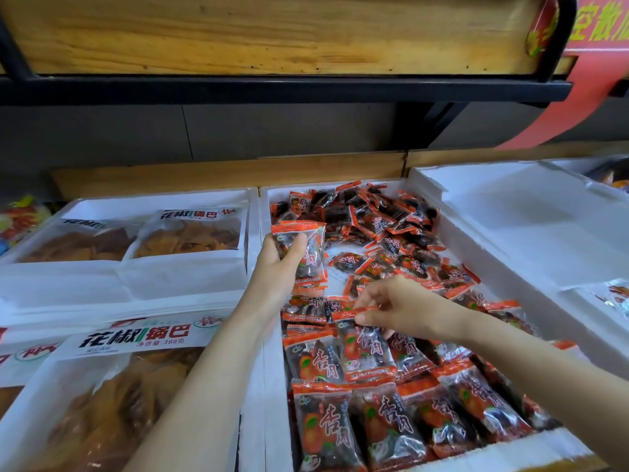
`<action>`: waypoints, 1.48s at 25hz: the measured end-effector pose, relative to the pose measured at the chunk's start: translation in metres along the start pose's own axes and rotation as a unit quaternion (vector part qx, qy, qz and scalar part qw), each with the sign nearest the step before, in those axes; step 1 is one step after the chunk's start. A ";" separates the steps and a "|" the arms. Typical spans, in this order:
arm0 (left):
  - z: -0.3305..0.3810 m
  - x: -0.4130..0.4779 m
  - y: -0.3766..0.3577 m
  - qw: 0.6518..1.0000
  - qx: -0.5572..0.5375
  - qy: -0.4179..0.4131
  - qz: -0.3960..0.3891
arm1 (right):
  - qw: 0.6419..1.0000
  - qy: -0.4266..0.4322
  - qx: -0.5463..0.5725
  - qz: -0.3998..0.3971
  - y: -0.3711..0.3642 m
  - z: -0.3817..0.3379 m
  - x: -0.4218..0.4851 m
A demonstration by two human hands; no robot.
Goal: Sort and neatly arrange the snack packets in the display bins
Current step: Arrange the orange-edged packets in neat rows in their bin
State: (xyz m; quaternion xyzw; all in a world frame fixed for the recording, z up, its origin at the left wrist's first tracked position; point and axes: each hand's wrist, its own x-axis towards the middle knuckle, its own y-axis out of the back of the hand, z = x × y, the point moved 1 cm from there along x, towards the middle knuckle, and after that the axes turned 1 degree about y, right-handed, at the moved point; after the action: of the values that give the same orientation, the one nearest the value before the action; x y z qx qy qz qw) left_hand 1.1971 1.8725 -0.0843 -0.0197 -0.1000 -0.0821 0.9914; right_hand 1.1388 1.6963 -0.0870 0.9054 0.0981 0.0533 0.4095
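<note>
while the left hand [275, 262] grips a stack of apricot packets [308, 247] upright over the foam bin [271, 386], the right hand [391, 310], nearer the bin's front rows [374, 424], pinches the top seam of one packet [366, 347], whose long axis runs front-to-back.

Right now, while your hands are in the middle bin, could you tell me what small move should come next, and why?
Probably lay the red-and-clear snack packet pinched by the right hand flat, squared with the neat rows at the white foam bin's near end. The left hand holds a bunch of similar packets, and the far end is a loose heap.
</note>
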 end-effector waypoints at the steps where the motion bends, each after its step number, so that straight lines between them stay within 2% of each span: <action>1: -0.002 0.001 0.000 1.000 0.010 -0.001 -0.006 | 1.000 0.000 0.003 0.002 -0.001 0.001 0.001; 5: -0.001 -0.003 -0.005 0.999 0.000 0.002 -0.037 | 1.000 -0.001 0.020 -0.002 -0.005 0.004 0.004; 9: 0.000 -0.002 -0.004 1.000 0.009 0.004 -0.023 | 0.998 -0.011 0.048 0.025 -0.004 0.010 0.006; 12: -0.001 -0.001 -0.003 1.000 0.014 0.009 -0.016 | 1.000 0.015 0.000 0.004 -0.008 0.010 0.004; 15: -0.002 -0.002 -0.004 0.999 0.015 0.023 -0.022 | 0.997 0.045 -0.046 0.040 -0.008 0.009 0.003; 17: -0.001 -0.004 -0.005 0.999 0.000 0.028 -0.030 | 0.993 0.048 0.012 0.106 -0.005 0.005 0.004; 19: 0.001 -0.007 -0.008 0.998 -0.007 0.026 -0.050 | 0.978 0.036 0.139 0.151 0.000 -0.006 0.008; 21: 0.004 -0.010 -0.009 0.997 0.000 0.025 -0.071 | 0.965 0.039 0.214 0.146 0.004 -0.016 0.017; 24: 0.006 -0.012 -0.011 0.996 0.000 0.026 -0.084 | 0.959 0.054 0.242 0.140 0.004 -0.023 0.025; 28: 0.003 -0.007 -0.006 0.999 -0.023 0.034 -0.028 | 0.935 0.053 0.313 0.162 0.008 -0.024 0.028; 30: 0.000 -0.001 -0.001 0.997 -0.050 0.045 0.026 | 0.925 0.079 0.264 0.261 0.010 -0.025 0.024; 32: -0.001 0.000 -0.001 0.994 -0.075 0.067 0.032 | 0.916 0.123 0.155 0.350 0.009 -0.030 0.019; 35: -0.003 -0.002 -0.006 0.991 -0.074 0.108 -0.008 | 0.919 0.158 0.135 0.334 0.002 -0.037 0.016; 37: 0.000 -0.003 -0.007 0.985 -0.113 0.133 -0.018 | 0.913 0.185 0.142 0.335 0.000 -0.041 0.014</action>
State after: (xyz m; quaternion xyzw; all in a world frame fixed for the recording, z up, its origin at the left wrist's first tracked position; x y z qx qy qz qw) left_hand 1.1926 1.8663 -0.0853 -0.1187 0.0421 -0.1128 0.9856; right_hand 1.1450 1.7292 -0.0593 0.9076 -0.1300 0.3396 0.2097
